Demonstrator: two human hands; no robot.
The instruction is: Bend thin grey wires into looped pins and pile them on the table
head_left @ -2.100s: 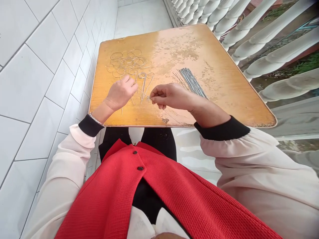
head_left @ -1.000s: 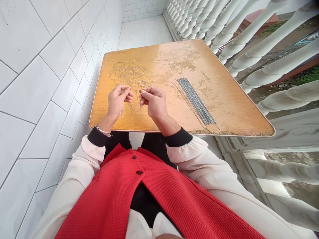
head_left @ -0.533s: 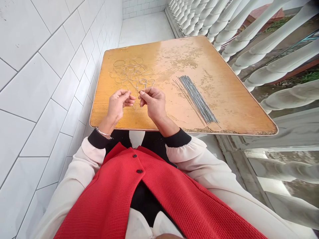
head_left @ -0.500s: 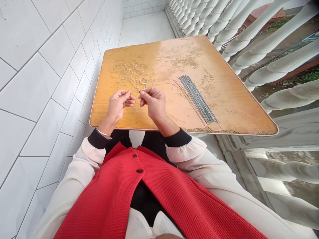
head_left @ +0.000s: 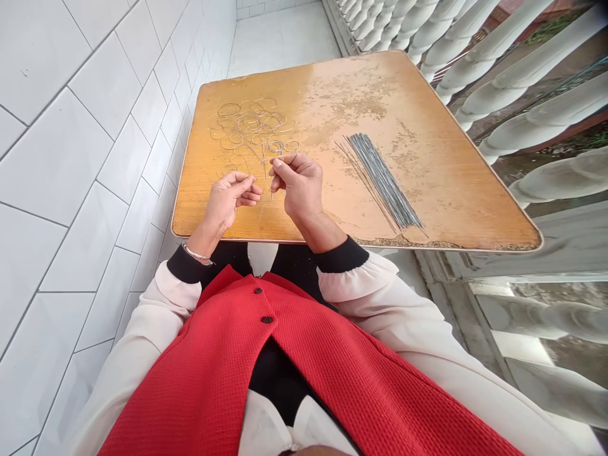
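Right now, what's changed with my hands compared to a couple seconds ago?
Your right hand came in from the right toward your left hand, leaving a small gap. No clear grab or release shows. The wire loops and straight wire bundle stayed put.

Location: a building balcony, identified by white glazed wall tiles along one side and a white baluster railing open to the outdoors.

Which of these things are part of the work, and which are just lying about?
Part of the work: left hand, right hand, thin wire, looped wire pieces, bundle of straight wires.

Just lying about or fixed there: worn wooden table, white wall tiles, white balusters.
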